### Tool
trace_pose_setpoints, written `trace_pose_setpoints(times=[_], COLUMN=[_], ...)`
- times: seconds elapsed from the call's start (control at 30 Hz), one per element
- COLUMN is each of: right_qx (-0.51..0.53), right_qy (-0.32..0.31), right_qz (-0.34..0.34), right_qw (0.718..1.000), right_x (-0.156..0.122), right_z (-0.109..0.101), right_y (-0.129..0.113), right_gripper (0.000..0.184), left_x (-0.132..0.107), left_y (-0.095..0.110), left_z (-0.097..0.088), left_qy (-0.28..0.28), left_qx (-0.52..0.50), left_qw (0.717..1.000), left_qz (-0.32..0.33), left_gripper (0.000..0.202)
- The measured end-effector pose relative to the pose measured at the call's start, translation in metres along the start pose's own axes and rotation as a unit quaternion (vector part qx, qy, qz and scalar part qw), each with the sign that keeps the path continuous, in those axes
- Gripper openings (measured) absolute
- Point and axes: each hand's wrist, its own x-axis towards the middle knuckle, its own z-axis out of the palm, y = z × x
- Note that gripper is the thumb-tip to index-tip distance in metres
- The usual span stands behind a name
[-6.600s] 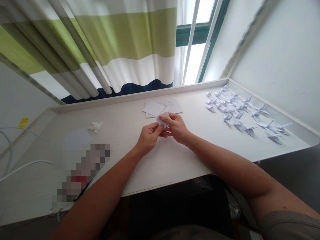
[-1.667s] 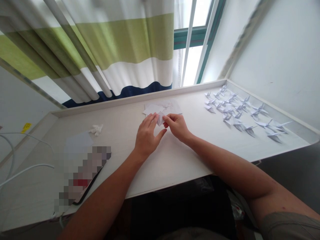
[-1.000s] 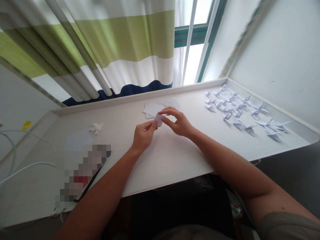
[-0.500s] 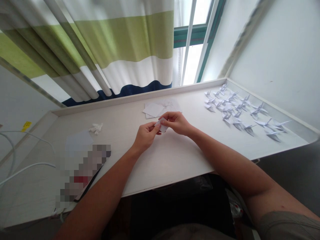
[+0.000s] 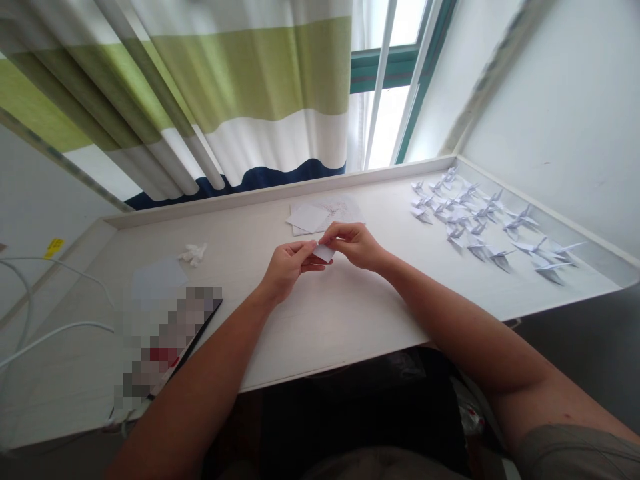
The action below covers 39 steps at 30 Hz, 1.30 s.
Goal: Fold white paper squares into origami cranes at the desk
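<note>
A small folded piece of white paper point(image 5: 324, 253) is held up between both hands, above the middle of the white desk point(image 5: 320, 327). My left hand point(image 5: 290, 265) grips its left side, thumb on top and fingers beneath. On the upper right edge, my right hand point(image 5: 354, 244) pinches the paper between thumb and fingertips. Just beyond the hands lie white paper sheets point(image 5: 306, 217) on a pad with dark markings point(image 5: 345, 208). Several folded paper cranes point(image 5: 470, 213) stand in a group at the desk's right end.
Crumpled white tissue point(image 5: 193, 255) and a pale sheet point(image 5: 157, 277) lie on the left. Nearer is a blurred-out flat object with a dark edge point(image 5: 200, 330). White cables point(image 5: 60, 327) run over the left end. A raised rim borders the desk below the striped curtain point(image 5: 250, 80).
The paper has turned flatter in my hands. My left fingers have straightened out beneath it, and the left thumb has shifted to its upper left edge.
</note>
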Motion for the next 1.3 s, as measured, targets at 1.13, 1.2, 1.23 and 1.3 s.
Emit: trace_pose_setpoints(times=[1.13, 1.2, 1.23, 1.3], right_qx=[-0.116, -0.105, -0.106, -0.114], right_qy=[0.088, 0.079, 0.073, 0.06], right_qz=[-0.008, -0.013, -0.015, -0.014], right_qw=[0.989, 0.991, 0.992, 0.992], right_x=[-0.007, -0.007, -0.007, -0.006], right_z=[0.019, 0.018, 0.017, 0.017], right_y=[-0.006, -0.006, -0.006, -0.007], right_gripper=[0.03, 0.03, 0.03, 0.029], left_x=[-0.001, 0.0, 0.001, 0.003], left_y=[-0.013, -0.013, -0.013, -0.014], left_z=[0.012, 0.01, 0.009, 0.006], left_qy=[0.104, 0.101, 0.101, 0.097], left_qx=[0.041, 0.043, 0.051, 0.064], left_qw=[0.985, 0.986, 0.986, 0.985], left_qz=[0.13, 0.123, 0.122, 0.131], left_gripper=[0.052, 0.058, 0.058, 0.053])
